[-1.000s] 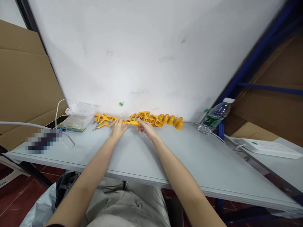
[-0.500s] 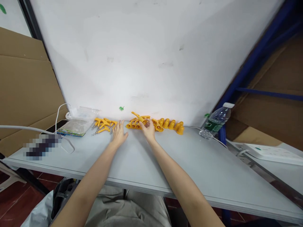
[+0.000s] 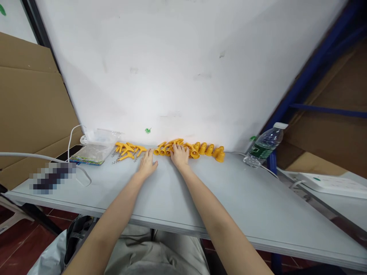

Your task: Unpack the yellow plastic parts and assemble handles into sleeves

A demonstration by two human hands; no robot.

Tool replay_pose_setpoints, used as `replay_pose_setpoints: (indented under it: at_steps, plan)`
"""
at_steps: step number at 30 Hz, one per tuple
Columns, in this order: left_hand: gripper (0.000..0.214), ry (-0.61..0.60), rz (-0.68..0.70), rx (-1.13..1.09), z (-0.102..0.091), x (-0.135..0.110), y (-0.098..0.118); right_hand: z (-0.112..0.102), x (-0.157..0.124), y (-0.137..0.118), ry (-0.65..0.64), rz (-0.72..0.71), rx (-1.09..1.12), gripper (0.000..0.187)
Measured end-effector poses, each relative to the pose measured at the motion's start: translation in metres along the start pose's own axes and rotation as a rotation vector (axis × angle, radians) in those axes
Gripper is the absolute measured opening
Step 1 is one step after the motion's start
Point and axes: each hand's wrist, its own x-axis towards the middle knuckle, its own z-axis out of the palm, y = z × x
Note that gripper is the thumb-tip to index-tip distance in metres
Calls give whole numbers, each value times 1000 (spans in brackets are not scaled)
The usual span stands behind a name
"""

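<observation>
My left hand [image 3: 147, 165] lies flat and open on the grey table [image 3: 229, 198], fingers stretched toward the wall, just in front of a gap between two yellow piles. My right hand [image 3: 180, 156] rests with its fingers spread over a cluster of yellow plastic T-shaped parts [image 3: 164, 148] at the table's back edge. Left of my hands lies a second heap of yellow parts with small metal chains [image 3: 127, 149]. Right of my right hand stands a row of yellow cone-shaped pieces [image 3: 210, 150].
A clear plastic bag [image 3: 96, 147], a phone [image 3: 67, 152] and a white cable [image 3: 34, 156] lie at the back left. A water bottle [image 3: 265, 144] lies at the back right, beside a white power strip [image 3: 329, 181]. A white board [image 3: 177, 68] stands behind the table; cardboard [image 3: 28, 99] leans at left.
Both hands held one yellow part between them; the left let go and went flat, the right carried the part to the middle pile and laid it down.
</observation>
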Motion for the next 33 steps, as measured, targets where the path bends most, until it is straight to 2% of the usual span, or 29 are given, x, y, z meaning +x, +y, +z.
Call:
replay_pose_setpoints:
  at_steps: [6, 10, 12, 13, 15, 17, 19, 21, 23, 27, 29, 33]
  plan:
    - [61, -16, 42, -31, 2, 0, -3, 0, -2, 0, -73, 13, -43, 49]
    - [59, -28, 49, -23, 2, 0, -3, -14, 5, 12, -142, -2, -9, 56]
    - [57, -33, 51, -22, 2, 0, -2, -26, 7, 27, -95, 3, 29, 59]
    - [57, -31, 52, -23, 2, 0, -2, -31, 7, 38, -29, 27, 43, 59]
    - [58, -22, 56, -28, 3, 0, -2, -40, 1, 64, 109, 151, 50, 58]
    - [58, -18, 58, -33, 5, 0, -3, -43, -9, 93, 208, 335, 46, 57]
    - [58, -18, 60, -34, 8, 0, -5, -41, -21, 120, 218, 480, 56, 56]
    - [58, -15, 60, -33, 9, 0, -6, -37, -30, 139, 124, 625, 99, 57]
    - [57, -10, 66, -31, 10, 0, -8, -32, -34, 150, -6, 711, 119, 58]
    - [53, -7, 69, -20, 10, 0, -10, -27, -29, 154, -244, 708, 45, 58]
    - [51, -18, 64, -12, 10, 1, -10, -27, -27, 153, -292, 690, 7, 59]
    - [48, -53, 64, 3, 10, 1, -10, -25, -29, 147, -289, 716, -17, 61]
